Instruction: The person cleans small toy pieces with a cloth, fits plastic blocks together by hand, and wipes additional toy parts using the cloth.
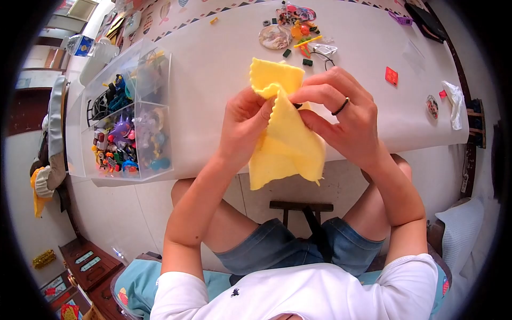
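Observation:
A yellow cloth (290,144) with a scalloped edge hangs from both my hands over the table's front edge. My left hand (242,120) pinches it from the left, with the thumb pressed on a fold. On the other side, my right hand (341,106) has its fingers closed at the cloth near its middle, and a black band circles one finger. A small dark object (297,105) shows between the right fingertips and the cloth; its kind cannot be made out. The cloth hides part of the left fingers.
A clear divided plastic box (170,106) with small toys stands at the left. Beyond my hands lie a round patterned disc (275,37), dark green blocks (308,62) and small colourful toys. At the right are a red piece (391,76) and a white crumpled tissue (453,104).

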A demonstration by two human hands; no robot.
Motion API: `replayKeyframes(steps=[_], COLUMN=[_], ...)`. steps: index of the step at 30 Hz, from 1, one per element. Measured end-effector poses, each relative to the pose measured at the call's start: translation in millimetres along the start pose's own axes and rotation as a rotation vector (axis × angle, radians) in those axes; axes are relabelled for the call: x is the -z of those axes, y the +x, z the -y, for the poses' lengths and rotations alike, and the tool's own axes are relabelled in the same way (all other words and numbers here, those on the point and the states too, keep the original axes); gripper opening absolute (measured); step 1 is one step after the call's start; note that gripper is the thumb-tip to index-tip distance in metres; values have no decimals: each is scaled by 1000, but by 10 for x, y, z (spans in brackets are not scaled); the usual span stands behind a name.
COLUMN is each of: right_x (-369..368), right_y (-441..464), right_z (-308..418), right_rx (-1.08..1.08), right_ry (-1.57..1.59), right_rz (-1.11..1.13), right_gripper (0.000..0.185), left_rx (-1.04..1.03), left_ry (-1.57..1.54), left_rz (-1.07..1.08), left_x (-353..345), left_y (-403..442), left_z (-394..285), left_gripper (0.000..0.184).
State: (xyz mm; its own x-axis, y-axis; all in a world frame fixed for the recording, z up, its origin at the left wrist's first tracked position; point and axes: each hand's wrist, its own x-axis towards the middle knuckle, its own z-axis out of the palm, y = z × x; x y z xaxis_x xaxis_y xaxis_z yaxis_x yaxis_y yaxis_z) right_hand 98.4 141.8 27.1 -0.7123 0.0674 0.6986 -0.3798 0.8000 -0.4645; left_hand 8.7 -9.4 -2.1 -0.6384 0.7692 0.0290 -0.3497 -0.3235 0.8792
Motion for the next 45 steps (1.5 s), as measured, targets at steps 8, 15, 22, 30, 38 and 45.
replayKeyframes(steps=[8,15,22,30,38,45], right_x=[6,-15,-13,13,74,-62], right_y=[-36,-27,13,-6,102,127], right_z=[-32,-13,-13,-34,19,154], right_rx=[-301,-90,-30,-60,47,-91], right_ry=[306,-26,32,35,4,-5], right_rz=[-38,-34,-42,-48,73,28], right_gripper=[19,24,24,19,20,15], left_rx=[-34,66,32,-2,-100,14], left_ry=[99,79,107,220,498,81], left_rz=[-5,16,73,8,107,38], left_x=[-72,-29,-12,-73,-36,-11], left_y=[21,6,2,9,18,56], left_z=[-11,10,-39,-28,-81,43], left_gripper=[19,19,17,15,14,18])
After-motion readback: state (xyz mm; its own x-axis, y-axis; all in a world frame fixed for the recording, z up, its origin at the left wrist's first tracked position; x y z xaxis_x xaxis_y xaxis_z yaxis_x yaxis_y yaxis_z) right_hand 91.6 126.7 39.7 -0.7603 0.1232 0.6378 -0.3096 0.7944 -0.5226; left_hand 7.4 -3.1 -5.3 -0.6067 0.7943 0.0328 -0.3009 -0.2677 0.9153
